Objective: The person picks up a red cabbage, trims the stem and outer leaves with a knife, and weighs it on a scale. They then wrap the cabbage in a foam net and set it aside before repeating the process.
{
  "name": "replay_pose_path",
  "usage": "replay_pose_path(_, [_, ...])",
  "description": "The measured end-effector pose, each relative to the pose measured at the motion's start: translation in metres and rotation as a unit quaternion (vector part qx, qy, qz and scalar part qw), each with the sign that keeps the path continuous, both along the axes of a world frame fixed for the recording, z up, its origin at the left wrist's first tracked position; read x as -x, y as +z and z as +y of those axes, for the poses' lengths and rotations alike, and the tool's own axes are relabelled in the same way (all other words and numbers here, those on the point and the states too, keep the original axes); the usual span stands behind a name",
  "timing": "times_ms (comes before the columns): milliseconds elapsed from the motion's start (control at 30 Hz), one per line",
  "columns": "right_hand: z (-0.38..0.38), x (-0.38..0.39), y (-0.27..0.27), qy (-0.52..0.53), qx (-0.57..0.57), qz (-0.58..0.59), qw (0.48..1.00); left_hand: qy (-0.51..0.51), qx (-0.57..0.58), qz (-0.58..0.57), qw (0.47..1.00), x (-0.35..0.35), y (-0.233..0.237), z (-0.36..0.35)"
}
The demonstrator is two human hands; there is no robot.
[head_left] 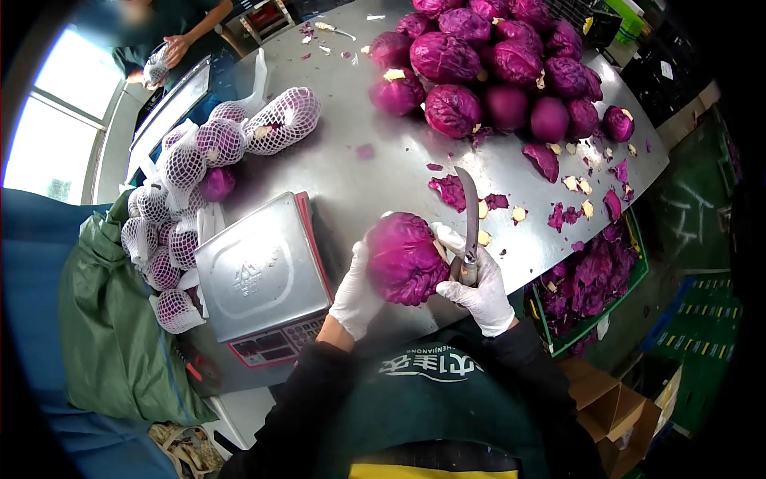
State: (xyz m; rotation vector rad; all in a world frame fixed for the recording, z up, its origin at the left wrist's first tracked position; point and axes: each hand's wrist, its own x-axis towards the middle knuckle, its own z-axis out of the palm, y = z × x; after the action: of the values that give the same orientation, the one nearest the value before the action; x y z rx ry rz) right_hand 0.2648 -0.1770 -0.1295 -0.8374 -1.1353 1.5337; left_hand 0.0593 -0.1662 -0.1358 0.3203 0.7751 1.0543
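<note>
A red cabbage (405, 257) is held over the near edge of the steel table. My left hand (351, 294), in a white glove, grips the cabbage from its left side. My right hand (482, 292), gloved too, is closed around the handle of a curved knife (471, 209). The blade points away from me, and the right fingers also reach the cabbage's right side. Just beyond the blade lie torn purple leaves (450, 190) and pale cut stem pieces (519, 214).
Left of my hands stands a weighing scale (254, 254), with net-wrapped cabbages (185, 166) behind it. A pile of red cabbages (487, 64) covers the far right of the table (351, 160). Below the right edge, a green crate (550, 339) holds leaf scraps. Another person's hands (174, 49) hold a netted cabbage.
</note>
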Motion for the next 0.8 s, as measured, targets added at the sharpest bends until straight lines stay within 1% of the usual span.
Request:
replay_pose_path(33, [-0.001,0.001,0.0,0.001,0.007,0.018,1.0,-0.007,-0.016,-0.013,1.0,0.002,0.002,0.001])
replay_pose_path(67, [-0.002,0.001,0.001,0.001,0.019,0.006,1.0,-0.015,-0.033,-0.026,0.999,0.003,0.005,0.003])
replay_pose_path(100, [-0.003,0.001,0.002,0.002,0.031,-0.007,0.999,-0.009,-0.05,-0.011,0.999,0.003,0.01,0.006])
replay_pose_path(167, [0.004,0.004,0.001,0.009,-0.039,-0.013,0.999,0.005,-0.084,0.021,0.996,0.004,0.021,0.011])
replay_pose_path(233, [0.006,0.016,0.017,0.004,-0.01,0.006,1.0,0.018,-0.111,-0.003,0.994,0.009,0.021,0.009])
replay_pose_path(267, [0.006,0.021,0.016,0.007,-0.018,0.012,1.0,0.026,-0.126,-0.013,0.992,0.012,0.021,0.009])
replay_pose_path(300, [0.007,0.027,0.016,0.01,-0.026,0.017,0.999,0.023,-0.159,0.024,0.987,0.014,0.018,0.008])
replay_pose_path(367, [0.004,0.037,0.023,-0.018,0.041,0.001,0.999,0.058,-0.149,0.012,0.987,0.021,0.02,0.004])
replay_pose_path(433, [0.013,0.051,0.032,-0.031,0.079,0.019,0.996,0.084,-0.151,-0.005,0.985,0.032,0.021,0.0])
replay_pose_path(533, [0.021,0.069,0.035,0.052,0.116,0.038,0.991,0.111,-0.094,-0.074,0.987,0.057,0.016,-0.013])
replay_pose_path(567, [0.022,0.079,0.038,0.064,0.118,0.029,0.991,0.125,-0.084,-0.072,0.986,0.064,0.018,-0.018])
replay_pose_path(667, [0.028,0.105,0.041,0.106,0.094,0.028,0.989,0.121,-0.11,-0.13,0.978,0.087,0.013,-0.031])
replay_pose_path(700, [0.031,0.113,0.04,0.121,0.098,0.032,0.987,0.153,-0.106,-0.111,0.976,0.09,0.021,-0.033])
replay_pose_path(767, [0.036,0.129,0.035,0.15,0.106,0.039,0.982,0.187,-0.108,-0.068,0.974,0.107,0.018,-0.035])
replay_pose_path(800, [0.037,0.136,0.035,0.147,0.114,0.02,0.982,0.206,-0.108,-0.046,0.972,0.118,0.018,-0.037])
